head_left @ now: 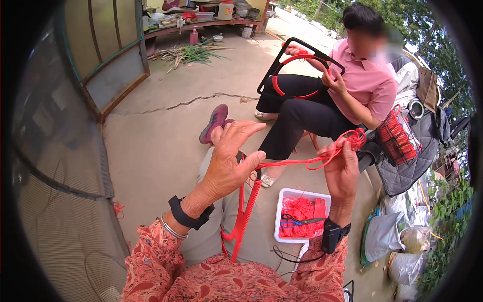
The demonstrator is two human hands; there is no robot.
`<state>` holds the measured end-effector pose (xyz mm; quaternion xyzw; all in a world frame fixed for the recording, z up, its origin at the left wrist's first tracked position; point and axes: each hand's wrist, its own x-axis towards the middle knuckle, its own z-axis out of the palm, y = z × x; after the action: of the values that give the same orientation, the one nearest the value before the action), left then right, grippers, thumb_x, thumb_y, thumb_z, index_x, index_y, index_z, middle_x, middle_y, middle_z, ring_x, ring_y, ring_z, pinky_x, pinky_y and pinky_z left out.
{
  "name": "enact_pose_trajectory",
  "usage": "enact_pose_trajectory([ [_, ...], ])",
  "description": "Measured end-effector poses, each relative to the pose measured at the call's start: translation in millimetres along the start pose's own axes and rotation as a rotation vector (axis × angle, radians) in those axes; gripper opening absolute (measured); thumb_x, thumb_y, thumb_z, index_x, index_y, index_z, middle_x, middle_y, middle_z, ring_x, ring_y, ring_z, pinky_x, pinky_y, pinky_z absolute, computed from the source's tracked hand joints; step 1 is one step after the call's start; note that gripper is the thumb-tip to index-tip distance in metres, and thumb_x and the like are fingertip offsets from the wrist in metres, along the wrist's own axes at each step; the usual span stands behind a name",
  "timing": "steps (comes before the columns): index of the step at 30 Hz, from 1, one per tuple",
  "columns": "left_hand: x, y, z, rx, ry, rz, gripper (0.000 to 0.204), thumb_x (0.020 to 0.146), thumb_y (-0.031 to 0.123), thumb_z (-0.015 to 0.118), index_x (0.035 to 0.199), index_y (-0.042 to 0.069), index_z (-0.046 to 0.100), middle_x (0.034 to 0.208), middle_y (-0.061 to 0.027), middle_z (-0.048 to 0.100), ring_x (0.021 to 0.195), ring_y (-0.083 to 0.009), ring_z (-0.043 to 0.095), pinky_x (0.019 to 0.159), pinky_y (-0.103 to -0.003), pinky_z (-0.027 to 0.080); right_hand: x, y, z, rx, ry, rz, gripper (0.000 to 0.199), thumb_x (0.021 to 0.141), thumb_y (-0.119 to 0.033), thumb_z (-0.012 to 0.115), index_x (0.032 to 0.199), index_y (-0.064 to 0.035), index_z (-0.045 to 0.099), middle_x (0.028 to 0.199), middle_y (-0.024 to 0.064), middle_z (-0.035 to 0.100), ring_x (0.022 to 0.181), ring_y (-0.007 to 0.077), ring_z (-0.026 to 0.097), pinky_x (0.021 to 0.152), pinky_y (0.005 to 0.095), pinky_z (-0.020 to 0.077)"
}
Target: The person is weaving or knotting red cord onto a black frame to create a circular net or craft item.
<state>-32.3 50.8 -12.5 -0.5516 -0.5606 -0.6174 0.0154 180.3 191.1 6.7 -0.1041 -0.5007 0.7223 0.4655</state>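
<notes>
My right hand (343, 173) grips a looped bundle of red cord (355, 138), raised in front of me. Strands stretch left from it, past the thumb of my left hand (225, 163). That hand has its fingers spread; whether the cord touches it is hard to tell. Below it, a red frame with a notched edge (245, 219) stands across my lap, its top end close to the taut cord. Right of my legs, a white plastic basket (277, 216) holds tangled red cord (299, 205) and scissors (304, 221) with blue handles.
Opposite me sits a person in a pink shirt (370, 83), holding a black rectangular frame (265, 75) with a red ring (275, 83). A red woven basket (397, 136) and stuffed bags (385, 234) stand at right. Green onions (193, 54) lie on the floor ahead.
</notes>
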Motion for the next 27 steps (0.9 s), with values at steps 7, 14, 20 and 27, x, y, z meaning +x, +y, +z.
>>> enact_pose_trajectory([
  [7, -76, -23, 9, -0.54, 0.071, -0.743, 0.016, 0.092, 0.012, 0.056, 0.097, -0.002, 0.063, 0.09, -0.0058, 0.063, 0.074, -0.0101, 0.059, 0.07, -0.023, 0.049, -21, -117, -97, 0.275, 0.083, -0.216, 0.022, 0.102, -0.022, 0.038, 0.101, -0.0033, 0.05, 0.065, -0.0027, 0.032, 0.062, 0.0106, 0.033, 0.064, 0.0266, 0.0333],
  [14, -75, -1, 31, -1.042, -0.139, -1.041, 0.027, 0.096, 0.016, 0.049, 0.111, -0.006, 0.053, 0.088, -0.0129, 0.065, 0.08, -0.0207, 0.065, 0.07, -0.032, 0.052, -65, -202, -206, 0.267, 0.175, -0.246, 0.023, 0.101, -0.019, 0.039, 0.103, 0.0019, 0.049, 0.065, 0.0001, 0.034, 0.058, 0.0101, 0.034, 0.049, 0.025, 0.0337],
  [20, -76, -8, 43, -1.236, -0.18, -1.17, 0.023, 0.095, 0.022, 0.053, 0.101, 0.0, 0.055, 0.08, -0.0106, 0.062, 0.066, -0.0206, 0.061, 0.061, -0.032, 0.048, -105, -180, -274, -0.263, 0.672, -0.201, 0.022, 0.097, -0.024, 0.05, 0.101, -0.0023, 0.053, 0.058, -0.0041, 0.036, 0.044, 0.0054, 0.033, 0.034, 0.0218, 0.0244],
  [27, -77, -9, 46, -1.266, -0.214, -1.197, 0.018, 0.093, 0.021, 0.055, 0.094, 0.003, 0.056, 0.079, -0.0091, 0.062, 0.061, -0.0187, 0.059, 0.055, -0.03, 0.044, -95, 29, -120, 0.165, 0.273, 0.423, 0.012, 0.092, -0.016, 0.059, 0.091, -0.0068, 0.052, 0.058, -0.0047, 0.037, 0.042, 0.0056, 0.034, 0.035, 0.0202, 0.0262],
])
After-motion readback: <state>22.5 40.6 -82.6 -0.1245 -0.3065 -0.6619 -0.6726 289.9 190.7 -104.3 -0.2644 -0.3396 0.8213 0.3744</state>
